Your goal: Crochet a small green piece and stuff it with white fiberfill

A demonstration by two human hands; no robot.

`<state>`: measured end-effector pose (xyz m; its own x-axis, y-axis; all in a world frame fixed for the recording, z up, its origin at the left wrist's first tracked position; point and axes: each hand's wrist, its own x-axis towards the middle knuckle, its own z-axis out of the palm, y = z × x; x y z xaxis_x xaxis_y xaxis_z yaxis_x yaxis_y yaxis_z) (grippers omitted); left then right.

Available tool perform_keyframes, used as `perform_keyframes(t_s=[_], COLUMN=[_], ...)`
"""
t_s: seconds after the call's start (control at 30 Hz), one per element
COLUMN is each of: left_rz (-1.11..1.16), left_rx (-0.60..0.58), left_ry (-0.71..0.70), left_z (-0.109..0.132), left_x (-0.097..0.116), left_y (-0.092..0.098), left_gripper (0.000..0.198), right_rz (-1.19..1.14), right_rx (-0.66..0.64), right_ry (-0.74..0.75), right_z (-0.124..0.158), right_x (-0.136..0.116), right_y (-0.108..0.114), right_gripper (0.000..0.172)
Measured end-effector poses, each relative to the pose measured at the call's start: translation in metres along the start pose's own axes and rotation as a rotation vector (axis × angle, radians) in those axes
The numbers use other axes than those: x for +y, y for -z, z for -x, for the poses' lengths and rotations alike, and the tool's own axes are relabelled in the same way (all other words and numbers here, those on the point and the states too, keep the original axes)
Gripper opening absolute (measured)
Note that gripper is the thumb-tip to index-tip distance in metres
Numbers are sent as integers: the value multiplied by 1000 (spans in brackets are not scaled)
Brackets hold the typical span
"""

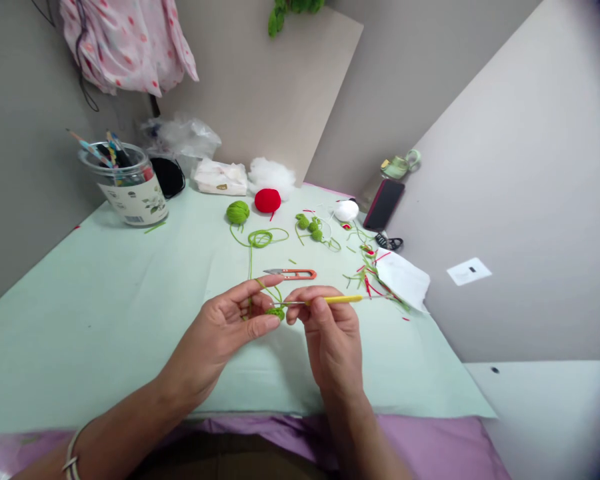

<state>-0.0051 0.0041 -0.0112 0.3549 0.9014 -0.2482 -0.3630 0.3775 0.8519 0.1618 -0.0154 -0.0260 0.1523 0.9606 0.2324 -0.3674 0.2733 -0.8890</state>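
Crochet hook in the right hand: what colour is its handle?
The crochet hook handle is yellow; the head view shows it.

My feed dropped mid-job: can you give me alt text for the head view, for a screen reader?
The left hand pinches a small green crocheted piece while the right hand holds a yellow-handled metal crochet hook to it, over a pale green tablecloth. Orange thread snips, a green yarn ball and a red yarn ball lie beyond.

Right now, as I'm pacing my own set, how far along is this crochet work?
Looks done: green crocheted bits, a red ball and a white ball lie near trimmed scraps. In hand: the left hand pinches a small green piece while the right hand works it with a yellow hook. Left: its strand seems uncut, running toward the green yarn ball.
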Motion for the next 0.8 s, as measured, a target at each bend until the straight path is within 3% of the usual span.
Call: perform_keyframes(t_s=[0.23, 0.47, 0.57, 0.67, 0.8], left_rz=[-78, -204, -84, 73, 193], left_rx=[-12, 42, -6, -76, -113], left_ry=[-27, -155, -88, 76, 171], left_z=[2, 1, 1, -1, -3], left_x=[2, 0, -1, -3, 0], left_y=[5, 5, 2, 1, 6], left_gripper=[35, 42, 56, 62, 57], right_rz=[94, 648, 838, 985, 721], right_rx=[-46, -165, -166, -168, -109], right_ry=[59, 557, 677, 726, 589], right_z=[1, 14, 19, 21, 20], right_x=[-7, -8, -1, 6, 1], right_y=[2, 2, 5, 8, 5], right_gripper=[21, 28, 36, 50, 38])
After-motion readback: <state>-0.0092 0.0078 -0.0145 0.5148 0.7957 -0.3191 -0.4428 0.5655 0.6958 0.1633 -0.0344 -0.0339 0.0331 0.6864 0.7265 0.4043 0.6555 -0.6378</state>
